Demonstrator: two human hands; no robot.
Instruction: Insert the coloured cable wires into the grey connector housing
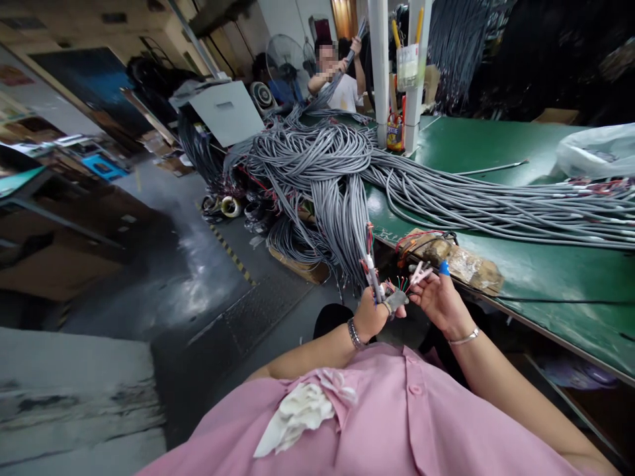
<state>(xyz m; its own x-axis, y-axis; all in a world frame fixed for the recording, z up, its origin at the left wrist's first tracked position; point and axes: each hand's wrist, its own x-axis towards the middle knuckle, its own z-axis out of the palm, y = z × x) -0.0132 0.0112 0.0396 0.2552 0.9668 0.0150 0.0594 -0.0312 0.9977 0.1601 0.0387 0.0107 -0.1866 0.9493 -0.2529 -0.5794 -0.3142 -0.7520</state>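
My left hand [371,318] is closed around the end of a grey cable [376,281], with thin red and green wires [403,284] fanning out past the fingers. Grey wrapping covers one of its digits. Close beside it, my right hand [442,305] pinches a small pale pinkish-white piece [421,272], branched in shape, whose exact kind I cannot make out. A blue cover [444,267] sits on a fingertip of that hand. Wire tips and the pale piece are close together; whether they touch is unclear.
A big heap of grey cables [317,155] drapes over the green table [570,284]. A tape-wrapped wooden block [461,261] lies at the table's edge. Behind the heap, a person [344,92] lifts cables near a fan [286,59]. A white post [380,73] stands on the table.
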